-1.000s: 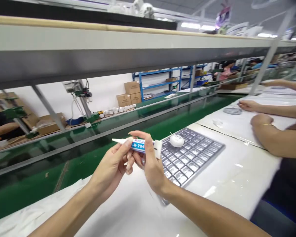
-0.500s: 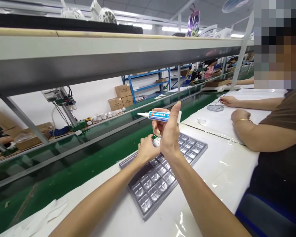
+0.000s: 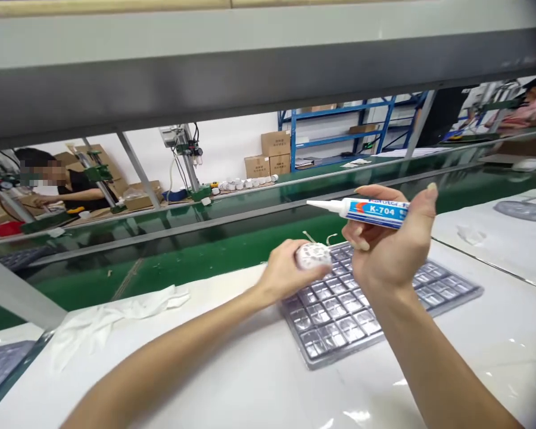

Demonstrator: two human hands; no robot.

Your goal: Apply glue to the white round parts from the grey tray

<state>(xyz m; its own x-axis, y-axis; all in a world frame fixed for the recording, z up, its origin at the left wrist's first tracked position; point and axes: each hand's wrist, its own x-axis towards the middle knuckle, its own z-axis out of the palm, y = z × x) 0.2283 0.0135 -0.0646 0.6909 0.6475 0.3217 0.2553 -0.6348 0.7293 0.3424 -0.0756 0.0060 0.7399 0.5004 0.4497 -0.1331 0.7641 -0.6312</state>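
I stood in a factory, plainly an assembly line: a green belt (image 3: 205, 262) ran past the far edge of the tabletop (image 3: 232, 381), a machine (image 3: 187, 156) and white parts (image 3: 246, 183) lined its other side, a person (image 3: 74, 182) worked there, cartons (image 3: 274, 143) sat by a blue rack (image 3: 293, 143).

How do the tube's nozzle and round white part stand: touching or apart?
Apart: the head view shows green surface between the nozzle and the white part.

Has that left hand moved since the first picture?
Yes: the left hand moved rightward, toward the gridded plastic tray, and holds a round white part.
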